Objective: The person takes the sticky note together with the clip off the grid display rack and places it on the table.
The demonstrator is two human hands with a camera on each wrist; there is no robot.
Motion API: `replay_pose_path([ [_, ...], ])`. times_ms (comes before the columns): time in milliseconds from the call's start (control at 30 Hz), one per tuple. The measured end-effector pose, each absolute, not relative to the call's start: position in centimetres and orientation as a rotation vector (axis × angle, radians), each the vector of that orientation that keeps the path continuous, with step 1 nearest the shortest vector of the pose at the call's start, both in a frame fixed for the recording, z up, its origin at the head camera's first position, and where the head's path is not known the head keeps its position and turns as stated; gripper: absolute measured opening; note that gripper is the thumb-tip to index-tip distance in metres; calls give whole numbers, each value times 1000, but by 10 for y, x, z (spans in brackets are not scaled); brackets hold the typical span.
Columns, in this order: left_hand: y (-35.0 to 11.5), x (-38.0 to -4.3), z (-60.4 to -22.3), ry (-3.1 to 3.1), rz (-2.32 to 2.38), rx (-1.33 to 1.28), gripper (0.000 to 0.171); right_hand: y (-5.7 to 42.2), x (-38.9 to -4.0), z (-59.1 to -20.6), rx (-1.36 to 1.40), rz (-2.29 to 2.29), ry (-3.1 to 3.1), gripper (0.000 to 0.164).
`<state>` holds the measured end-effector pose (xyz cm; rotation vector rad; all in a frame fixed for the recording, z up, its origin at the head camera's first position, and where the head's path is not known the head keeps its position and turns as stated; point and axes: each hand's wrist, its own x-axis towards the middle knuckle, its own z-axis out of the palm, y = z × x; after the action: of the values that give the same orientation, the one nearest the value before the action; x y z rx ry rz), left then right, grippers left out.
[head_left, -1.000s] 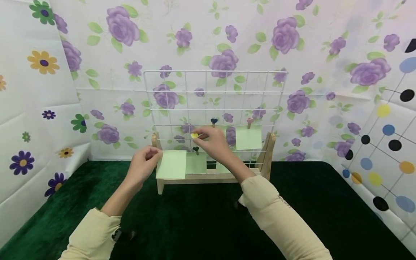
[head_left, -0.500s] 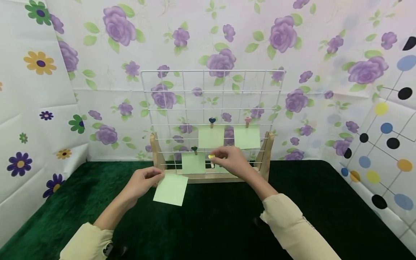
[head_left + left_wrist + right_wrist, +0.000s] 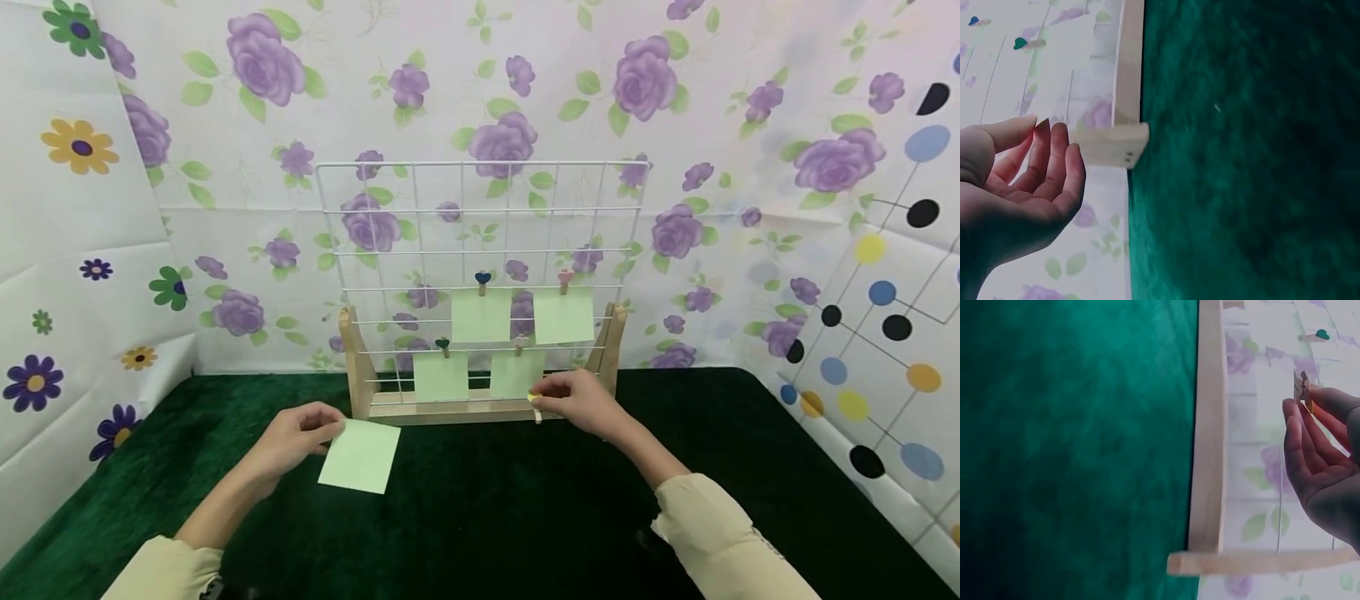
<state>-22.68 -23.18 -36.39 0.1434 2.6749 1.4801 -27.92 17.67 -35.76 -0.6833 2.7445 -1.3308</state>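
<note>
My left hand [image 3: 296,442] pinches a pale green square of paper [image 3: 360,457] by its upper left corner, low in front of the rack's left end. Between thumb and fingertips, my right hand [image 3: 581,404] holds a small wooden clothespin [image 3: 1300,385] with a yellow top, near the rack's lower right. Behind stands a white wire grid [image 3: 483,208] on a wooden base [image 3: 450,412]. Two green sheets hang in an upper row, under a dark blue heart clip [image 3: 482,279] and a pink one [image 3: 565,279]. Below hang two more, under a green heart clip [image 3: 442,343] and a pale pink one [image 3: 520,343].
Dark green plush cloth [image 3: 465,508] covers the table. A wall sheet with purple roses [image 3: 502,142] rises right behind the rack. Patterned side sheets [image 3: 45,292] close in the left and right. Wooden uprights [image 3: 358,362] flank the grid.
Away from the grid, my left hand has come down and left with the paper. My right hand has moved right and down with the clothespin, uncovering the sheets at the middle.
</note>
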Motion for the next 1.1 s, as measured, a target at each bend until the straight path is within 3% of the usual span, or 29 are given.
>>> replay_pose_path([
  [1100,-304,-220,-381,2616,1306,10,31,283,-254,-393,-422,-1167,2790,21],
])
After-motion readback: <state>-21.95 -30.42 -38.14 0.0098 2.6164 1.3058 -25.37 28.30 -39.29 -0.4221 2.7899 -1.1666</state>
